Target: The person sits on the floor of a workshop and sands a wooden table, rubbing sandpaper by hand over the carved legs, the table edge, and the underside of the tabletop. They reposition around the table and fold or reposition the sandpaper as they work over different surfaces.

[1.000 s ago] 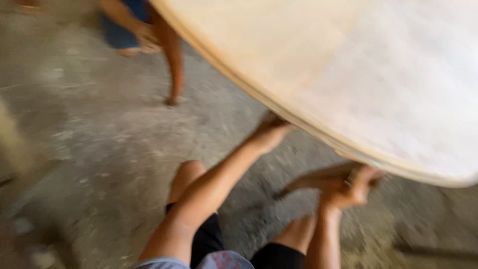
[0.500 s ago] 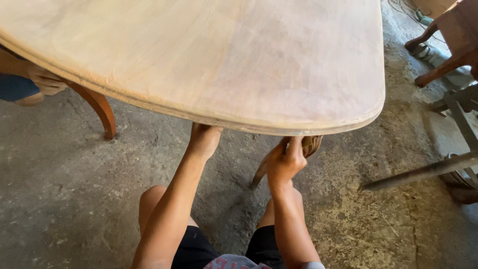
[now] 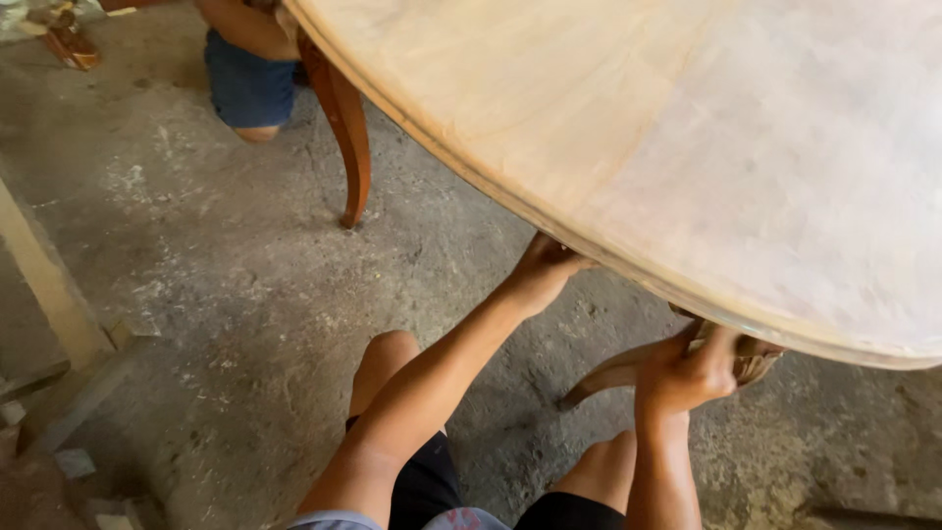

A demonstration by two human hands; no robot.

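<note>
Tabletop [image 3: 687,147], big pale unfinished wood with a rounded moulded edge, fills the upper right of the view, sitting above my knees. I'm crouched on the dusty concrete floor [image 3: 196,275] right at its rim. My left hand [image 3: 543,273] is pressed up under the edge, fingers gone beneath the rim, so I cannot tell how far they are curled or what exactly they touch there. My right hand [image 3: 692,368] is closed around the top of the near table leg [image 3: 613,373], a curved carved piece that angles down to the floor between my knees; fingers wrapped, thumb side showing. Step in hand, as I judge it: working the leg at its joint under the top, left hand steadying the top while right holds the leg. Next move would call for keeping the upward push steady and a firm grip near the joint, not lower down on the curve, since the joint itself is hidden from me.

Far side: another curved reddish-brown leg [image 3: 343,137] stands on the floor, and a co-worker in blue shorts [image 3: 250,83] squats just behind it. A pale timber piece [image 3: 44,285] leans at the left edge.

Versus half a second ago: view swung left, the tabletop now runs diagonally and the chairs on the right are gone from sight; both hands are in the same spots, left under the rim, right on the leg
</note>
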